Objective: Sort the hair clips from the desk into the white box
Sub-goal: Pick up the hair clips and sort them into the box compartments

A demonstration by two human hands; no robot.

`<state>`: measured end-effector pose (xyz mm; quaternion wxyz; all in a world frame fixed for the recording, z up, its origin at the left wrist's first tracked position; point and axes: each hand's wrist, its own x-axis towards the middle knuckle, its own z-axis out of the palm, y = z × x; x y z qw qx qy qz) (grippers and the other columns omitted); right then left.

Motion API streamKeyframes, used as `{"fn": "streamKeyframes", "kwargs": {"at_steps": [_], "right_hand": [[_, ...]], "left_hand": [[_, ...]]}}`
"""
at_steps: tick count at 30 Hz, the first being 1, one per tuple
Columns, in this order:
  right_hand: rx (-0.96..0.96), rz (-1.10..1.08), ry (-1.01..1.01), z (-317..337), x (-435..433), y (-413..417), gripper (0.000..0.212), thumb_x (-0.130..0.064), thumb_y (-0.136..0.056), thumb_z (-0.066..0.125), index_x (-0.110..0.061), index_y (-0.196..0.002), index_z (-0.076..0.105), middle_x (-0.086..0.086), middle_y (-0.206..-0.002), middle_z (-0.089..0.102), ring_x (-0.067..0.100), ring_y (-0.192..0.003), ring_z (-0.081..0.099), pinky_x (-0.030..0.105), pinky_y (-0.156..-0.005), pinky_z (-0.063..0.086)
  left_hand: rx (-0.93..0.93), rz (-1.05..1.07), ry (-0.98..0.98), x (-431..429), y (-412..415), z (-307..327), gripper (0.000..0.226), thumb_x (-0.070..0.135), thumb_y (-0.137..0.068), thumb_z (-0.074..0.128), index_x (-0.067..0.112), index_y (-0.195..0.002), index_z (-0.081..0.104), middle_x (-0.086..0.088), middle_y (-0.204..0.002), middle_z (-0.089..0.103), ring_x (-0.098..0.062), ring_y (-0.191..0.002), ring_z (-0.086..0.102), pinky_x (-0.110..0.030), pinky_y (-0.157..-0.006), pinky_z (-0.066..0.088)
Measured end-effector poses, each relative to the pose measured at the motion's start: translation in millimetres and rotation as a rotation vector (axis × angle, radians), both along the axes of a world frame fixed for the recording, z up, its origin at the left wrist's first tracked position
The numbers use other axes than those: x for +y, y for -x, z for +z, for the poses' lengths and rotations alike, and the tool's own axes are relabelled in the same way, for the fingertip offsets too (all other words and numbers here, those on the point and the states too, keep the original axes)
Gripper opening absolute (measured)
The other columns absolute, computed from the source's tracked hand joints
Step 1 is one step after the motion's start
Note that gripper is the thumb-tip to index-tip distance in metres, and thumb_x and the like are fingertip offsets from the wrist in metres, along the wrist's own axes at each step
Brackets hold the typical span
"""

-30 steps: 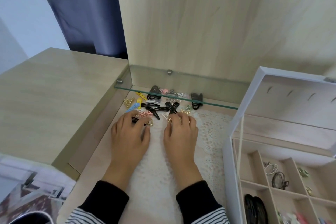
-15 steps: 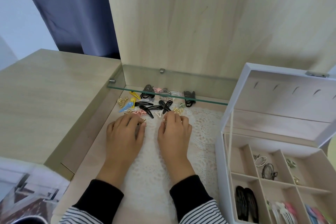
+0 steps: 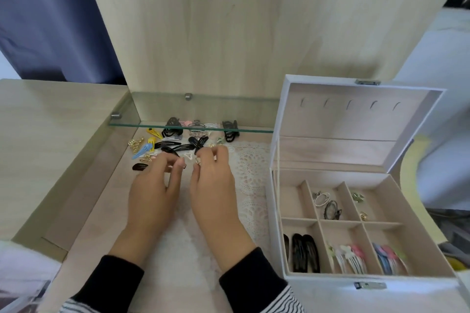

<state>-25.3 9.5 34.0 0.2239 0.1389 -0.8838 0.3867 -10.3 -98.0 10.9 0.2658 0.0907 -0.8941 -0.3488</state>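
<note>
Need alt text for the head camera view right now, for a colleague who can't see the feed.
Both hands, left hand and right hand, pinch small clips at the near edge of a pile of hair clips on the desk under a glass shelf. To the right, the open white box already holds sorted clips in several compartments.

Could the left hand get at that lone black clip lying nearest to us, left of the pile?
Probably yes. The black clip lies flat on bare desk just left of the left hand, apart from the pile and clear of the glass shelf. The fingers already pinch something small, though.
</note>
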Motion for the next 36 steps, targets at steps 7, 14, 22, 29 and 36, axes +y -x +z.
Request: {"fn": "streamKeyframes", "kwargs": {"at_steps": [7,14,22,29,36], "right_hand": [[0.009,0.085,0.161,50.1,41.3,-13.0,0.021,-0.001,-0.088,0.054,-0.004,-0.108,0.056,0.006,-0.113,0.048,0.014,-0.089,0.053,0.017,-0.074,0.045],[0.055,0.132,0.159,80.7,120.8,-14.2,0.021,-0.003,-0.086,0.061,-0.008,-0.105,0.065,0.003,-0.100,0.059,0.011,-0.079,0.058,0.021,-0.074,0.048],[-0.144,0.062,0.085,99.0,230.6,0.9,0.009,-0.010,-0.084,0.067,-0.013,-0.090,0.062,0.001,-0.084,0.066,0.010,-0.072,0.062,0.020,-0.071,0.051],[-0.231,-0.026,-0.191,80.2,298.3,10.5,0.008,-0.006,-0.080,0.070,-0.014,-0.083,0.067,-0.004,-0.078,0.068,0.005,-0.069,0.060,0.021,-0.070,0.050],[-0.333,-0.106,-0.444,57.7,324.8,11.0,0.013,-0.019,-0.082,0.062,-0.030,-0.083,0.069,-0.008,-0.081,0.069,0.016,-0.087,0.059,0.034,-0.077,0.046]], "left_hand": [[0.021,-0.132,-0.258,39.4,0.1,36.4,0.018,0.023,-0.087,0.066,0.035,-0.085,0.054,0.017,-0.085,0.062,0.009,-0.075,0.060,-0.015,-0.066,0.047],[0.054,-0.277,-0.286,78.5,-3.5,61.7,0.020,0.032,-0.083,0.072,0.026,-0.092,0.056,0.013,-0.080,0.068,0.003,-0.075,0.065,-0.011,-0.070,0.049],[0.043,-0.568,-0.301,148.3,-3.9,98.3,0.018,0.022,-0.086,0.072,0.025,-0.090,0.054,0.015,-0.089,0.074,0.000,-0.086,0.068,-0.016,-0.082,0.050],[-0.134,-0.692,-0.085,213.0,19.9,88.3,0.012,0.028,-0.081,0.075,0.027,-0.088,0.065,0.014,-0.091,0.065,-0.002,-0.074,0.061,-0.018,-0.069,0.047],[-0.245,-0.733,0.263,254.2,48.8,65.4,0.011,0.030,-0.088,0.067,0.028,-0.099,0.068,0.014,-0.085,0.062,-0.003,-0.074,0.054,-0.015,-0.061,0.037]]}}
